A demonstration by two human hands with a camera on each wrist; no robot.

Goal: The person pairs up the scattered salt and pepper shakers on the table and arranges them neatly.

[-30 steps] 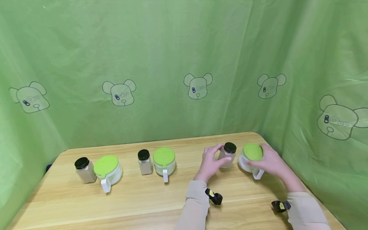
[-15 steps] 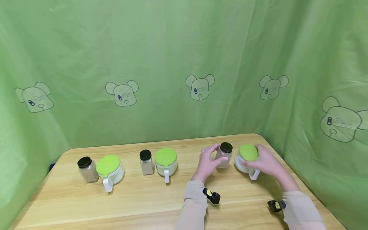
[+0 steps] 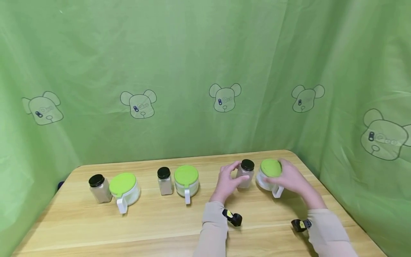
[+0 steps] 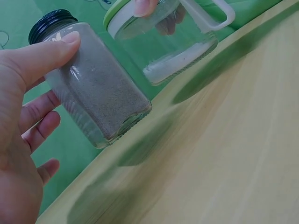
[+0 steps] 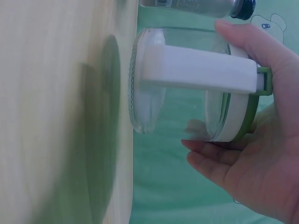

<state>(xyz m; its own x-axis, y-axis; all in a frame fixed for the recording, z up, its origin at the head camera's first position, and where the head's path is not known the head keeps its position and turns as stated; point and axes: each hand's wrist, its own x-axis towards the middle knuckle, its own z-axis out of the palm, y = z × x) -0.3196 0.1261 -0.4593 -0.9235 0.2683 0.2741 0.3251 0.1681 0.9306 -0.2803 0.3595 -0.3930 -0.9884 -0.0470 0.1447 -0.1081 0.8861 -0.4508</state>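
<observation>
My left hand (image 3: 224,184) grips a square glass jar (image 4: 100,86) with a black lid between thumb and fingers. Greyish-brown powder fills most of it. My right hand (image 3: 291,177) holds a round glass seasoning pot (image 5: 180,107) by its upper part, thumb on one side and fingers on the other. This pot has a green lid (image 3: 270,167), a white collar and a white handle (image 5: 201,70), with some white contents at the bottom. Both held containers are side by side, and their shadows fall on the table apart from their bases in the wrist views.
On the wooden table (image 3: 154,228), another black-lidded jar (image 3: 165,186) and green-lidded pot (image 3: 186,175) stand together mid-left. A similar jar (image 3: 102,192) and pot (image 3: 123,184) stand farther left. A green curtain (image 3: 179,132) surrounds the table's back and sides.
Both hands have moved left together, carrying the black-lidded jar and the green-lidded pot. The head view has shifted slightly. The other jars and pots remain standing in place.
</observation>
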